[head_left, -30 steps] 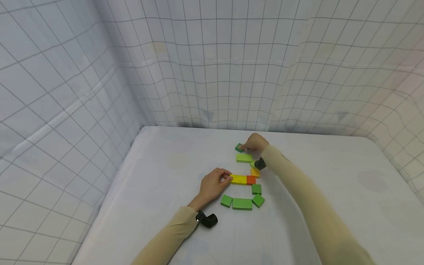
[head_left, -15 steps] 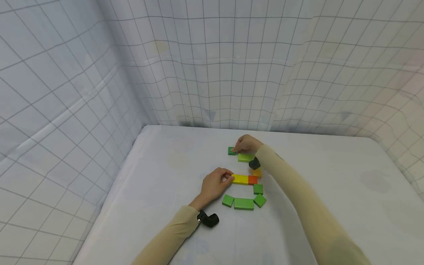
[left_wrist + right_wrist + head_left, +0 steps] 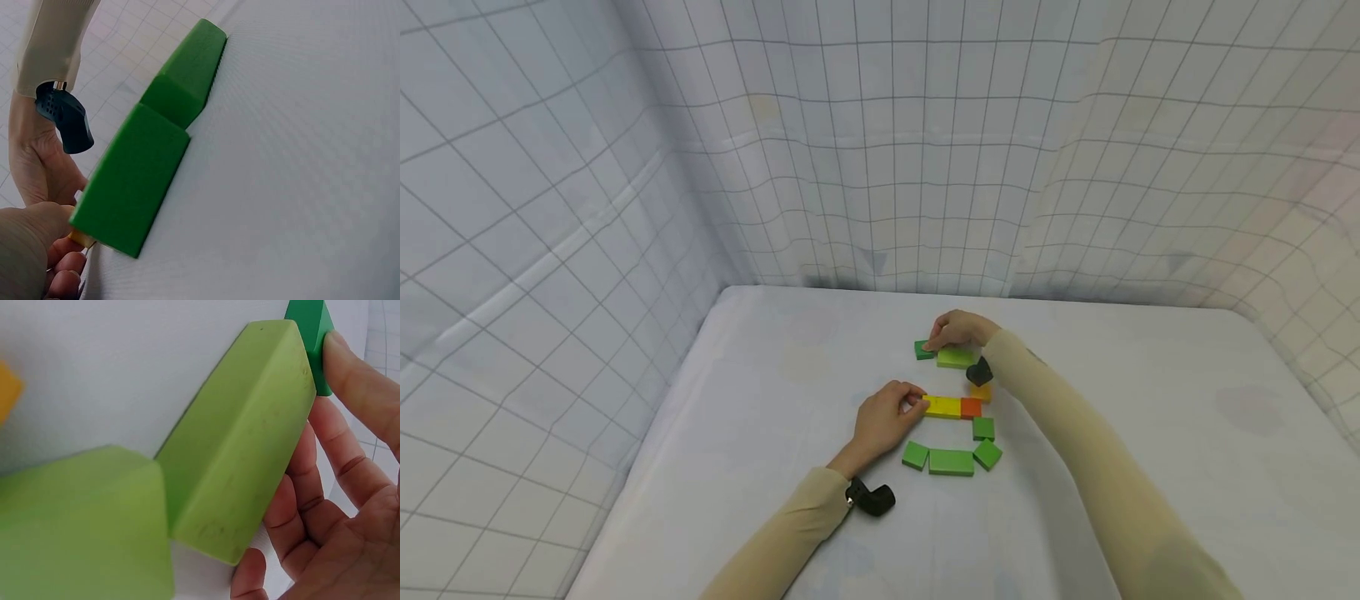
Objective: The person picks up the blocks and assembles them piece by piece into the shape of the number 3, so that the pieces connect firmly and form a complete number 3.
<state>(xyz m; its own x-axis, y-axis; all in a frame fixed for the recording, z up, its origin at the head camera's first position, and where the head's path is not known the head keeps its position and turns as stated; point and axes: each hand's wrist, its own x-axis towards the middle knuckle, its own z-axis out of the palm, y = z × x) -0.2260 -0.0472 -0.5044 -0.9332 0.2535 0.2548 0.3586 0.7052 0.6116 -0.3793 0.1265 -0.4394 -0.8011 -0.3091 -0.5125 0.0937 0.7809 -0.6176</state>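
Observation:
In the head view my right hand [image 3: 961, 327] pinches a small dark green block [image 3: 920, 352] at the far end of the row. A long light green block [image 3: 956, 359] lies just right of it; in the right wrist view the two meet at a corner and the other fingers curl beside the long one. My left hand [image 3: 883, 415] pinches the left end of a yellow block [image 3: 943, 407], whose right end touches a red-orange block [image 3: 971, 408]. An orange block [image 3: 981, 392] sits behind that one, and my right wrist partly covers this area.
Nearer the front, a long green block [image 3: 951, 462] lies between two tilted green blocks, a left one [image 3: 915, 455] and a right one [image 3: 987, 454]. A green square block [image 3: 983, 428] stands above them. Gridded cloth [image 3: 880, 167] hangs behind the white table [image 3: 790, 358].
My right hand has slid the dark green block leftward, then a little toward me, and turned it from tilted to nearly square. The left hand stays at the yellow block.

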